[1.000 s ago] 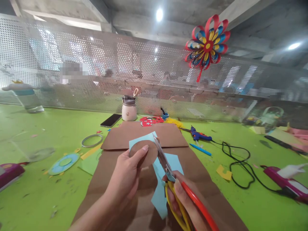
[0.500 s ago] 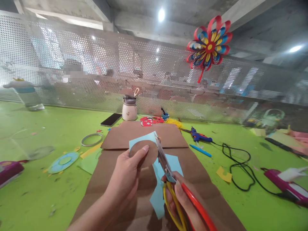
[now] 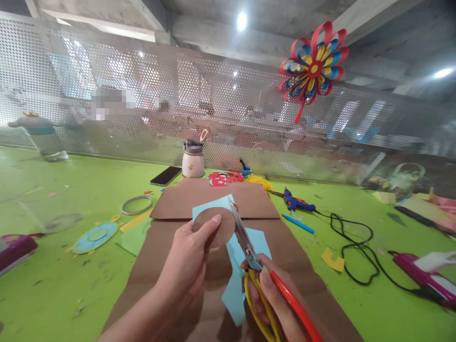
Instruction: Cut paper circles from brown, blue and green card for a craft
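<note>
My left hand (image 3: 194, 256) pinches a brown cardboard disc (image 3: 217, 235) together with light blue paper (image 3: 206, 205), its thumb lying on the disc's face. The paper shows past the disc's upper edge. My right hand (image 3: 272, 285) is closed round scissors (image 3: 245, 242) with one red and one yellow handle. Their blades point up and away along the disc's right edge, at the blue paper. A cut strip of light blue paper (image 3: 235, 294) hangs or lies below the blades; whether it is still attached I cannot tell. Beneath both hands lies a brown paper sheet (image 3: 160, 285).
On the green table (image 3: 46, 294) a phone (image 3: 166, 175) and a cream bottle (image 3: 193, 160) stand behind the sheet. At left are a metal ring (image 3: 137, 198) and a blue paper ring (image 3: 109, 232). A blue glue gun (image 3: 297, 202), its black cord (image 3: 356, 244) and a blue pen (image 3: 297, 223) lie right.
The scissors' blades have closed slightly at the blue paper, and the handles have drawn together a little. The view has shifted slightly; the left hand keeps its grip.
</note>
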`<action>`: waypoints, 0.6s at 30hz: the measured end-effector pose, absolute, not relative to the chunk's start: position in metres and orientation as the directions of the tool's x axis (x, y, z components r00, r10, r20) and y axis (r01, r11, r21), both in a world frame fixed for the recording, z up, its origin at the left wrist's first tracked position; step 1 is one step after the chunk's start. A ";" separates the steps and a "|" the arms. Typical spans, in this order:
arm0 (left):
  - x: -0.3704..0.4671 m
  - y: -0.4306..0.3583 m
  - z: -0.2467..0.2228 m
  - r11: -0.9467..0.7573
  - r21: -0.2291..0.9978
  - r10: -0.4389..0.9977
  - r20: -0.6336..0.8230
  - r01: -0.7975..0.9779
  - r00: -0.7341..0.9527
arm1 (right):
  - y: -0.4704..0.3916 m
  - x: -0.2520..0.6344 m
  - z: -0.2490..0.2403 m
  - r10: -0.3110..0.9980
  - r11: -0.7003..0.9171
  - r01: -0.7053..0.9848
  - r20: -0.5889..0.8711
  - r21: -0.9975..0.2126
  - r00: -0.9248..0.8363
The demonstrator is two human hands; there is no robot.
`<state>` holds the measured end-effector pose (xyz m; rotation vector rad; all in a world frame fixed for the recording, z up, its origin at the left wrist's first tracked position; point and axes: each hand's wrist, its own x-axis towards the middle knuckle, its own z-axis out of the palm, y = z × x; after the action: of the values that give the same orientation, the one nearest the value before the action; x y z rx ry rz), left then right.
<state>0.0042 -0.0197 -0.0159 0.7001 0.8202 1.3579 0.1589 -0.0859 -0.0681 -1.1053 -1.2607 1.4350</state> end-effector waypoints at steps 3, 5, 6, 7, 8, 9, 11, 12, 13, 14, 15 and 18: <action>0.002 -0.019 -0.014 0.096 0.830 0.995 -0.089 -0.549 0.040 | -0.084 0.161 -0.070 0.979 -0.048 -0.044 -0.038 -0.998 -0.203; 0.001 -0.018 -0.013 0.099 0.832 0.995 -0.083 -0.546 0.052 | -0.082 0.162 -0.073 0.976 -0.030 -0.035 -0.022 -0.999 -0.216; 0.001 -0.018 -0.013 0.100 0.834 0.995 -0.082 -0.543 0.056 | -0.082 0.163 -0.074 0.975 -0.025 -0.033 -0.017 -0.999 -0.224; 0.001 -0.018 -0.013 0.104 0.837 0.995 -0.084 -0.538 0.061 | -0.081 0.163 -0.076 0.974 -0.021 -0.033 -0.013 -0.999 -0.228; 0.001 -0.019 -0.013 0.111 0.841 0.994 -0.087 -0.530 0.070 | -0.080 0.164 -0.077 0.973 -0.017 -0.034 -0.009 -0.999 -0.229; 0.001 -0.019 -0.014 0.119 0.845 0.993 -0.090 -0.521 0.080 | -0.080 0.164 -0.078 0.973 -0.013 -0.037 -0.005 -0.999 -0.229; 0.001 -0.019 -0.014 0.132 0.853 0.991 -0.099 -0.504 0.091 | -0.080 0.164 -0.079 0.973 -0.009 -0.042 0.000 -0.999 -0.229; 0.001 -0.020 -0.014 0.136 0.856 0.990 -0.102 -0.498 0.094 | -0.080 0.164 -0.079 0.974 -0.008 -0.039 0.001 -0.999 -0.228; 0.001 -0.020 -0.015 0.135 0.858 0.990 -0.102 -0.495 0.094 | -0.080 0.164 -0.078 0.974 -0.007 -0.030 0.000 -1.000 -0.226; 0.001 -0.020 -0.014 0.134 0.859 0.991 -0.102 -0.494 0.090 | -0.080 0.164 -0.078 0.975 -0.006 -0.016 -0.002 -1.000 -0.222; 0.001 -0.021 -0.014 0.133 0.860 0.991 -0.104 -0.493 0.086 | -0.080 0.164 -0.077 0.976 -0.002 0.002 -0.003 -1.000 -0.218; 0.001 -0.021 -0.013 0.133 0.855 0.991 -0.114 -0.500 0.068 | -0.082 0.164 -0.074 0.979 0.007 0.054 -0.004 -0.999 -0.203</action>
<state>0.0010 -0.0213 -0.0130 0.7439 0.8490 1.2957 0.1641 -0.0819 -0.0738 -1.1446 -1.4011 1.3308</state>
